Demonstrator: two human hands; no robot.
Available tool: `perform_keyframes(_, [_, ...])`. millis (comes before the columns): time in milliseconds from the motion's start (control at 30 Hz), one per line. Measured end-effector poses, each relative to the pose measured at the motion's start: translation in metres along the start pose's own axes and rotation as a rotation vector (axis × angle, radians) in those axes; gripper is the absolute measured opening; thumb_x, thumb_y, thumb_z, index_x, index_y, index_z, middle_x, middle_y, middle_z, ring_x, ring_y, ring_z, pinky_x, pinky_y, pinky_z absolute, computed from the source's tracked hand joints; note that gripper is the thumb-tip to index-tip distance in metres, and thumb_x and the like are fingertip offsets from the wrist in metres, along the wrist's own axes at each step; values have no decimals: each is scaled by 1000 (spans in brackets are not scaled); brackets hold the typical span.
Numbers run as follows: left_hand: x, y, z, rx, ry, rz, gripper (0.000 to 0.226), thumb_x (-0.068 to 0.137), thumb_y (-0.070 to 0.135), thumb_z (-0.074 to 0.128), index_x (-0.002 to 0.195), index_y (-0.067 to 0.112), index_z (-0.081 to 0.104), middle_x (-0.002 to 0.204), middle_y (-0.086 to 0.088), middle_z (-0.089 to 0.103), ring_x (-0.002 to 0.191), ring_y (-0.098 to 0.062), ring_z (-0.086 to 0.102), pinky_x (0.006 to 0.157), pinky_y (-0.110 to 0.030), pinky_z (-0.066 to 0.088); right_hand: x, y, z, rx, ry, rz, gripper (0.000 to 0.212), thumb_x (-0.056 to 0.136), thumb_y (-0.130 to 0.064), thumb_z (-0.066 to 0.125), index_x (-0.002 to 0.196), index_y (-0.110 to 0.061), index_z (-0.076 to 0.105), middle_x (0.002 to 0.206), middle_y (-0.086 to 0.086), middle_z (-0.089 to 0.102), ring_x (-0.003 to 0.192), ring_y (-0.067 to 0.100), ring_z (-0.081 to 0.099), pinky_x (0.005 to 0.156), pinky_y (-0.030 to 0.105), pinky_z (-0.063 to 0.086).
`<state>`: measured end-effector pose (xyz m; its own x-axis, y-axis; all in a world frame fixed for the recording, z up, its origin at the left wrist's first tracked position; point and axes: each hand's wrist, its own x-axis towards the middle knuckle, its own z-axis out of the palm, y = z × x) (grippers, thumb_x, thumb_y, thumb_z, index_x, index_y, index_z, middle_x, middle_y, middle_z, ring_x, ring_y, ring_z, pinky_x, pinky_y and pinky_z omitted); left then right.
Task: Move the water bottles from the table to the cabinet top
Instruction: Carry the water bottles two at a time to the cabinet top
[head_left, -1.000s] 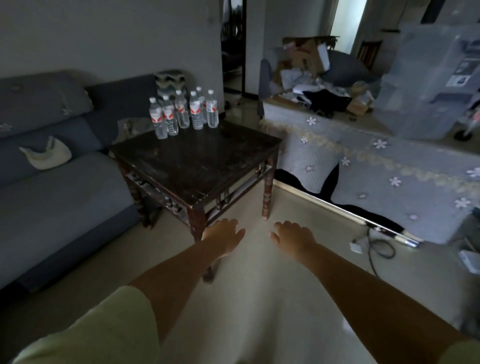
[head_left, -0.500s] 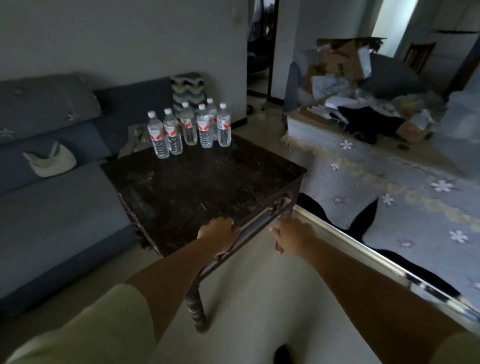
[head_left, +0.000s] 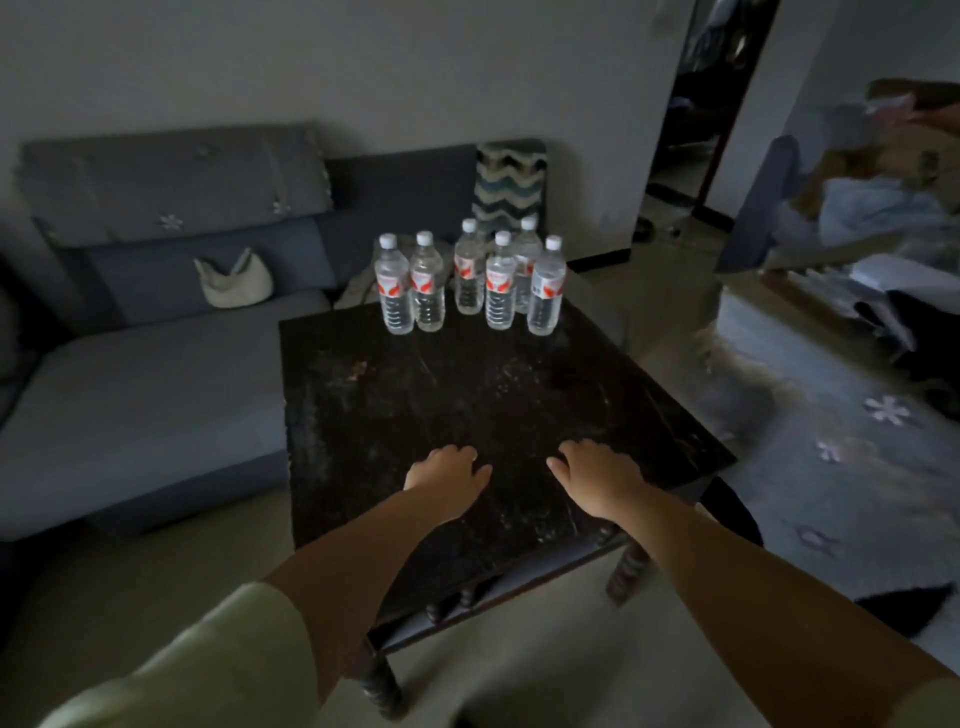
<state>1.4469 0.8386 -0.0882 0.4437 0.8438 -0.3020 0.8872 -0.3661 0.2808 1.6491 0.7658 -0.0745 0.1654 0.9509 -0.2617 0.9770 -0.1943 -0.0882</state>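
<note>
Both hands moved from table edge to over the table (head_left: 519, 395); left hand (head_left: 447, 475), right hand (head_left: 597, 475) loosely spread, holding nothing. Contact unclear. Six water bottles (head_left: 470, 283) upright at far edge, caps up, rear ones partly hidden.

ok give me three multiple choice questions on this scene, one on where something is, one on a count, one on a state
1. Where do the clear plastic water bottles stand on the dark wooden table?
A. at its far edge, toward the sofa
B. at its near edge, by the hands
C. on its lower shelf

2. How many bottles are on the table?
A. four
B. six
C. eight

3. What are the two hands doing?
A. each holds a bottle
B. both are over the tabletop, holding nothing
C. both grip a table leg

Answers:
1. A: the bottles cluster at the far edge, in front of the grey-blue fabric sofa.
2. B: six white caps show.
3. B: the left hand and the right hand are over the near part of the tabletop with relaxed fingers, well short of the bottles.
</note>
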Motion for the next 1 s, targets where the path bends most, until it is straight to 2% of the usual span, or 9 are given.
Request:
perform_keyframes(200, [73, -42, -14, -52, 37, -147, 45, 98, 51, 36, 127, 20, 52, 124, -5, 56, 110, -25, 56, 89, -41, 50, 90, -27, -13, -39, -15, -86, 48, 101, -48, 24, 127, -16, 48, 126, 8, 54, 115, 27, 53, 94, 42, 43])
perform_keyframes(367, [145, -66, -53, -102, 64, -151, 45, 98, 49, 36, 129, 19, 50, 126, -8, 54, 117, -29, 53, 95, -43, 47, 183, -34, -39, -7, -8, -76, 51, 100, -49, 24, 135, -18, 44, 133, 8, 51, 122, 28, 49, 96, 43, 42])
perform_keyframes(533, [209, -110, -97, -134, 129, -194, 44, 98, 47, 38, 129, 17, 50, 128, -10, 55, 120, -30, 52, 97, -42, 46, 273, -65, -61, 51, -22, -70, 51, 100, -49, 25, 136, -19, 43, 131, 8, 52, 119, 29, 51, 95, 44, 44])
perform_keyframes(733, [272, -147, -103, -213, 103, -284, 48, 97, 47, 42, 134, 16, 47, 133, -11, 53, 124, -31, 50, 100, -43, 44, 350, -90, -55, 76, -80, -79, 54, 100, -50, 28, 141, -16, 37, 137, 10, 48, 123, 31, 49, 97, 45, 42])
perform_keyframes(833, [300, -158, -104, -297, 145, -339, 58, 95, 46, 47, 142, 14, 37, 139, -12, 48, 128, -31, 47, 102, -45, 43, 389, -99, -54, 224, -81, -41, 61, 98, -50, 38, 146, -12, 31, 143, 12, 43, 129, 31, 45, 102, 45, 41])
perform_keyframes(933, [335, -171, -103, -471, 224, -432, 78, 91, 47, 57, 151, 13, 19, 149, -13, 37, 137, -30, 38, 106, -45, 39, 438, -109, -48, 540, -42, -9, 79, 92, -47, 55, 151, -8, 19, 153, 14, 30, 139, 29, 35, 111, 42, 34])
perform_keyframes(1000, [359, -179, -106, -611, 315, -449, 91, 86, 47, 64, 153, 15, 13, 153, -12, 31, 140, -28, 33, 110, -46, 36, 464, -117, -45, 748, 22, -70, 88, 86, -43, 66, 151, -8, 18, 155, 12, 27, 142, 25, 29, 114, 41, 30])
